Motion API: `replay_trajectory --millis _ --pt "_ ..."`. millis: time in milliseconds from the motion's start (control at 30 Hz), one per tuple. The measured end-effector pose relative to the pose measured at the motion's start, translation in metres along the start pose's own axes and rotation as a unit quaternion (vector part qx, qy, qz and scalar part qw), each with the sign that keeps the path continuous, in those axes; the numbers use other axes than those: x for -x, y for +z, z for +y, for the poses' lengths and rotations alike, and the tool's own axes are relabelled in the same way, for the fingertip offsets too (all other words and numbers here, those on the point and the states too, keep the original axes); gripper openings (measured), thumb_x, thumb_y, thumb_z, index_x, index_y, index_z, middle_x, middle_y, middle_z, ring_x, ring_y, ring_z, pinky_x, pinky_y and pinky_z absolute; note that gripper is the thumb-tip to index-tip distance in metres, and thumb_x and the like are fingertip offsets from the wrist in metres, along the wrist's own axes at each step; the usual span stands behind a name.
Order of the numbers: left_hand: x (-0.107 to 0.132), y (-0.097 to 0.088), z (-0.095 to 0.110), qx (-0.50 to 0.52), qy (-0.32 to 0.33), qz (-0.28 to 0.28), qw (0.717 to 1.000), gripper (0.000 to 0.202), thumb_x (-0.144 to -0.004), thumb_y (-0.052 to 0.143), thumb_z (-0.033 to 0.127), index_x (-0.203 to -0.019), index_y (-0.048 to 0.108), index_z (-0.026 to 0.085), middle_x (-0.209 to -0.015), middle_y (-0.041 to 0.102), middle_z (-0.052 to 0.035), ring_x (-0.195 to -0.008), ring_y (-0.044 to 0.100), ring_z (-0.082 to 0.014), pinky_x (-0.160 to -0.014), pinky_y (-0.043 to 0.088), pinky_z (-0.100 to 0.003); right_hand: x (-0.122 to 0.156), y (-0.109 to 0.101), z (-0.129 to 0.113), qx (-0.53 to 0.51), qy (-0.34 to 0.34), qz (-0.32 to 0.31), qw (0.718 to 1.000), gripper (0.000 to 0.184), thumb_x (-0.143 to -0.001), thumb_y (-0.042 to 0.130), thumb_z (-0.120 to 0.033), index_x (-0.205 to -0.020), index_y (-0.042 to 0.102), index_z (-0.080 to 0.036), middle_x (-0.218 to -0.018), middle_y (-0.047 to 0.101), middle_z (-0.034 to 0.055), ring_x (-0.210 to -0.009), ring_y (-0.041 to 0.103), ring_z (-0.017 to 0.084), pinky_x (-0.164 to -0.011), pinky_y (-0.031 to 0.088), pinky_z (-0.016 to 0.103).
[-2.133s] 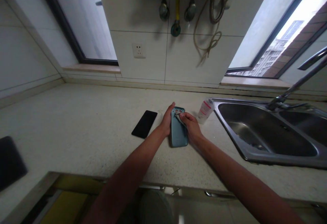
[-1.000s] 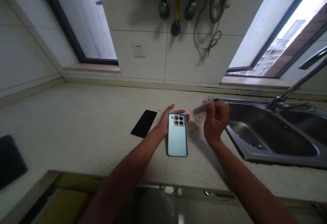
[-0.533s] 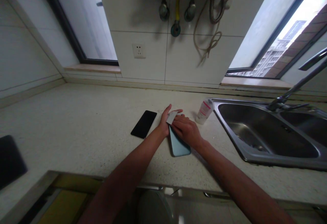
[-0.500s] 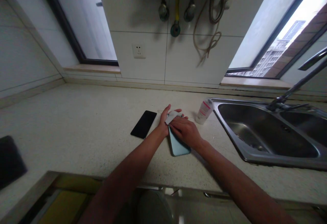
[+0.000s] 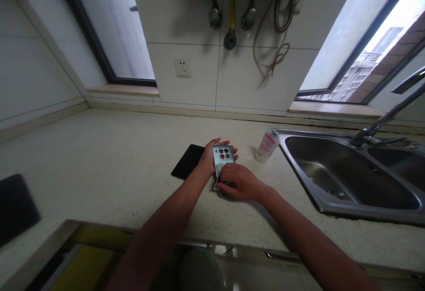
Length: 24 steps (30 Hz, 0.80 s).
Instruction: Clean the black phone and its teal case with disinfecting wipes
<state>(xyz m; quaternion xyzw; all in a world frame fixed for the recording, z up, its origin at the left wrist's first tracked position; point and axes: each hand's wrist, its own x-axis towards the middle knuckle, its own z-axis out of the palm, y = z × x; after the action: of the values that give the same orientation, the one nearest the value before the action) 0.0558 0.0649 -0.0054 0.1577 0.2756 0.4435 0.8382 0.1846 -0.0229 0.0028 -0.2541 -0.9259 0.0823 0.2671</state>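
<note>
A pale green phone [image 5: 223, 155] lies back up on the speckled counter [image 5: 109, 158], its camera block with red-rimmed lenses showing at the far end. My left hand [image 5: 210, 157] cups that far end, thumb on the left edge and fingertips showing past the top. My right hand [image 5: 237, 183] covers the near half, its fingers bent and pressed round the phone's near end. No wipe shows under that hand. A flat black slab, like a second phone [image 5: 187, 167], lies just left of my left hand.
A small white bottle with a pink label [image 5: 267, 146] stands at the left corner of the steel sink [image 5: 318, 202]. A tap [image 5: 381, 123] reaches over the basins. A dark object [image 5: 15, 209] sits at the counter's left edge. The tiled wall carries a socket [image 5: 182, 67] and hoses.
My right hand slid from the phone's far end to its near end, uncovering the camera block. The white wipe seen in it earlier no longer shows. My left hand kept hold of the far end.
</note>
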Motion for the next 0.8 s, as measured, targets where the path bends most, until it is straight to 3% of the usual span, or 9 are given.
replay_trajectory --millis 100,200,300,433,567,667,800 --pt "-0.002 -0.002 0.002 -0.007 -0.015 -0.008 1.0 0.027 -0.084 0.055 0.035 -0.092 0.065 0.012 -0.072 0.07 -0.0135 -0.069 0.071 -0.0269 -0.071 0.056 -0.044 0.0 0.0 0.001 -0.024 -0.009 0.006 1.0 0.027 -0.096 0.055 -0.042 -0.089 0.067 -0.019 -0.087 0.067 0.0076 -0.086 0.06 0.02 -0.08 0.047 0.035" --pt "0.0 -0.002 0.006 0.005 -0.011 0.007 1.0 0.028 -0.084 0.053 0.034 -0.094 0.066 0.011 -0.07 0.069 -0.0129 -0.067 0.07 -0.0262 -0.071 0.056 -0.044 0.002 0.001 0.004 -0.035 -0.015 0.001 0.999 0.047 -0.084 0.068 -0.058 -0.111 0.067 -0.019 -0.105 0.066 0.0112 -0.098 0.059 0.024 -0.088 0.048 0.039" --pt "0.001 -0.001 0.01 0.017 -0.005 0.034 0.999 0.028 -0.085 0.05 0.032 -0.094 0.066 0.011 -0.07 0.069 -0.0124 -0.067 0.07 -0.026 -0.072 0.056 -0.045 0.004 0.004 0.006 -0.025 -0.012 -0.001 1.0 0.06 -0.08 0.072 -0.059 -0.124 0.063 -0.019 -0.113 0.065 0.0134 -0.104 0.059 0.026 -0.09 0.049 0.041" --pt "-0.002 -0.002 0.01 0.033 0.002 0.034 0.999 0.039 -0.089 0.046 0.042 -0.097 0.065 0.009 -0.071 0.069 -0.0149 -0.068 0.07 -0.0274 -0.073 0.056 -0.045 0.005 0.01 0.009 -0.011 -0.011 0.031 0.999 0.048 -0.086 0.068 -0.053 -0.12 0.066 -0.018 -0.11 0.067 0.0137 -0.102 0.063 0.025 -0.088 0.053 0.039" --pt "-0.005 -0.003 0.005 0.029 -0.011 -0.024 0.999 0.064 -0.091 0.036 0.063 -0.104 0.064 0.008 -0.079 0.071 -0.019 -0.072 0.07 -0.0304 -0.073 0.056 -0.048 0.004 0.011 0.013 0.006 0.017 0.092 0.996 0.042 -0.089 0.065 -0.051 -0.12 0.067 -0.022 -0.111 0.07 0.0129 -0.104 0.065 0.025 -0.088 0.054 0.04" --pt "-0.006 -0.001 0.001 0.016 -0.04 -0.058 0.997 0.064 -0.09 0.037 0.067 -0.103 0.063 0.011 -0.082 0.071 -0.0176 -0.075 0.071 -0.0312 -0.075 0.055 -0.049 0.004 0.01 0.017 0.008 0.042 0.132 0.99 0.037 -0.09 0.065 -0.049 -0.116 0.07 -0.023 -0.11 0.073 0.0126 -0.104 0.067 0.026 -0.089 0.055 0.042" --pt "-0.006 0.0 -0.002 0.007 -0.047 -0.042 0.998 0.062 -0.091 0.037 0.067 -0.099 0.062 0.011 -0.079 0.07 -0.0174 -0.071 0.071 -0.0297 -0.072 0.055 -0.044 0.005 0.011 0.02 -0.008 0.064 0.157 0.986 0.029 -0.092 0.063 -0.046 -0.109 0.075 -0.026 -0.108 0.077 0.0099 -0.104 0.071 0.026 -0.092 0.056 0.043"
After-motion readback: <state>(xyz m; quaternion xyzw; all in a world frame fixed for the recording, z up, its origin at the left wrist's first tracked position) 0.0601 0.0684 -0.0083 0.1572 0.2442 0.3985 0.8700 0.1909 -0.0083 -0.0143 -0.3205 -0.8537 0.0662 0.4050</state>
